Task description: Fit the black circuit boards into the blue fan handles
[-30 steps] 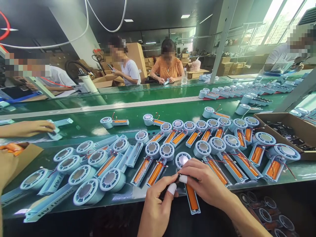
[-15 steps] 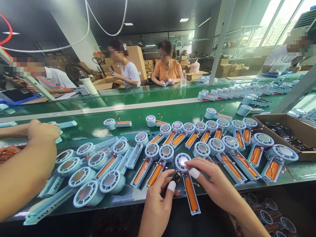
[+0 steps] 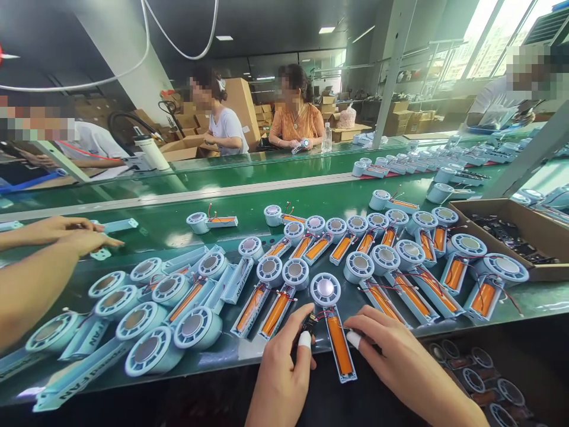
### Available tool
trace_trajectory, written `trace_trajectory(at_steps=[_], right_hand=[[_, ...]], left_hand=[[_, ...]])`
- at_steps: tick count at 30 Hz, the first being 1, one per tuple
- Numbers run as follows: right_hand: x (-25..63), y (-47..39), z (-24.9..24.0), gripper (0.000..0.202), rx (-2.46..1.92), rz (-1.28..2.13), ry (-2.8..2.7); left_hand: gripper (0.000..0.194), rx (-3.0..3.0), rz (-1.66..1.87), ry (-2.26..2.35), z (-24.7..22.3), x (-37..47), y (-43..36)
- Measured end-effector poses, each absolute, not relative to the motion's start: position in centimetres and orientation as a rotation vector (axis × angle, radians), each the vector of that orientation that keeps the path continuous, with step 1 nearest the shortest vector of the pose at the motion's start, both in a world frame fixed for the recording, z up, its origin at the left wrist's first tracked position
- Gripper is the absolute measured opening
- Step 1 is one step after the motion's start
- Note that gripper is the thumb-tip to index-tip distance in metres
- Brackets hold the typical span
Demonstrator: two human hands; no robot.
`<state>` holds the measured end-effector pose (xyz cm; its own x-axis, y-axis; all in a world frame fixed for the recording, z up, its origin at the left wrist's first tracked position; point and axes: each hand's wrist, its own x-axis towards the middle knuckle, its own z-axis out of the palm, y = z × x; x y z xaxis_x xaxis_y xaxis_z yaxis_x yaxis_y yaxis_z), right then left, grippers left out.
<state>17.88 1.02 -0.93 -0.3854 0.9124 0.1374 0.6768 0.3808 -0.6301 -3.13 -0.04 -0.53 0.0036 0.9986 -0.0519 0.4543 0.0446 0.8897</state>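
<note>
My left hand (image 3: 287, 362) is closed around a small black circuit board (image 3: 310, 323), partly hidden by the fingers. Just to its right lies a light-blue handheld fan (image 3: 326, 289), its round head away from me and its open handle showing an orange battery (image 3: 339, 344). My right hand (image 3: 386, 344) is beside that handle, thumb and forefinger pinched on a thin wire at the battery's right edge. White covers wrap a fingertip on each hand.
Several similar fans (image 3: 296, 273) lie in rows on the green bench. A cardboard box (image 3: 493, 207) of black parts stands at the right. A co-worker's hands (image 3: 84, 234) reach in from the left. Below the bench edge, more fans (image 3: 478, 379) are visible. Other people sit across the line.
My right hand has moved from the fan's round head down to the wire beside the battery. My left hand still holds the circuit board. The co-worker's arms at left have shifted, uncovering another fan.
</note>
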Motion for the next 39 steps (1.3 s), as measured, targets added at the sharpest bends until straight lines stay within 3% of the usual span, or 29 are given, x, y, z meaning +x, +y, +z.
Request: trace_trajectory(at_steps=[7,13,26,35,39], right_hand=[[16.2,2.5,-1.5,0.021,-1.229,0.702,-1.751],[13.8,3.6,-1.8,0.028,-1.191,1.079,-1.389],[14.5,3.9,-1.6,0.04,-1.143,1.497,-1.205],[14.7,4.0,-0.7,0.023,-1.095,1.567,-1.303],[14.5,3.7,-0.5,0.009,-1.211,1.303,-1.524]], left_hand=[[0.047,1.953,0.855,1.6,-1.2,-3.5,0.0],[0.058,2.304,0.637,1.61,-1.3,-4.1,-0.2],[0.06,2.339,0.609,1.603,-0.8,-4.0,0.0],[0.05,2.189,0.809,1.595,-1.6,-4.1,-0.1],[0.039,2.042,0.899,1.663,-1.7,-3.9,-0.3]])
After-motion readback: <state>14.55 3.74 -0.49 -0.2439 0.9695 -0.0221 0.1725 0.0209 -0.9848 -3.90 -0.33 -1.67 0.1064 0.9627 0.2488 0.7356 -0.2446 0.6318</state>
